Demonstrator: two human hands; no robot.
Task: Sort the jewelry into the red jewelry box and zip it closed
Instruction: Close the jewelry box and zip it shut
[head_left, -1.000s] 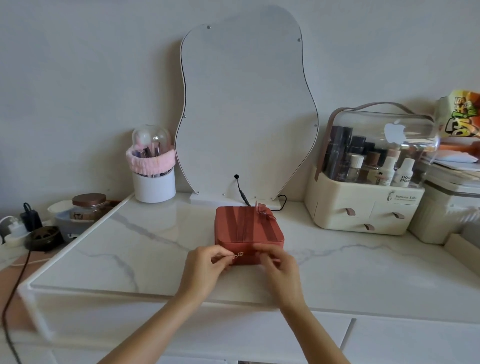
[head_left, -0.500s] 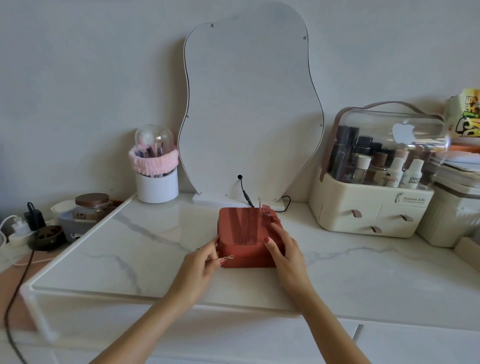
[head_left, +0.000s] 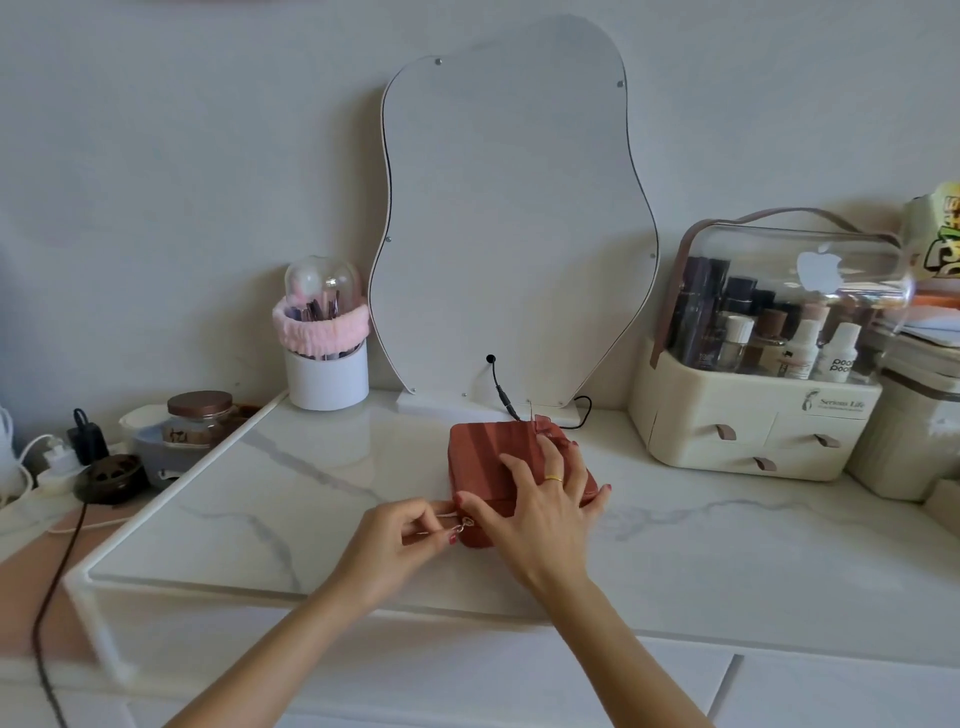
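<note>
Right now the red jewelry box (head_left: 498, 462) sits near the middle of the marble bench (head_left: 291, 499), just in front of the wavy mirror (head_left: 511, 218), and its lid is down. The right hand (head_left: 540, 512) lies flat across the top of the box with its fingers (head_left: 550, 457) spread and straight, pressing down, a gold ring on one of them. The left hand (head_left: 395, 545) works at the near left corner of the box, thumb and forefinger pinching the small metal zipper pull (head_left: 461, 526), the other fingers curled in behind. The pull sits right at that corner, touching the box's side.

Over on the far left a white brush holder (head_left: 324, 364) with a pink band and a clear dome stands beside the mirror. On the far right sits a cream cosmetics organizer (head_left: 753, 421) with a clear lid, bottles lined up inside, small drawers below. Off the bench's left edge stand a brown-lidded jar (head_left: 199, 423) and a tangle of chargers and cables (head_left: 47, 457).
</note>
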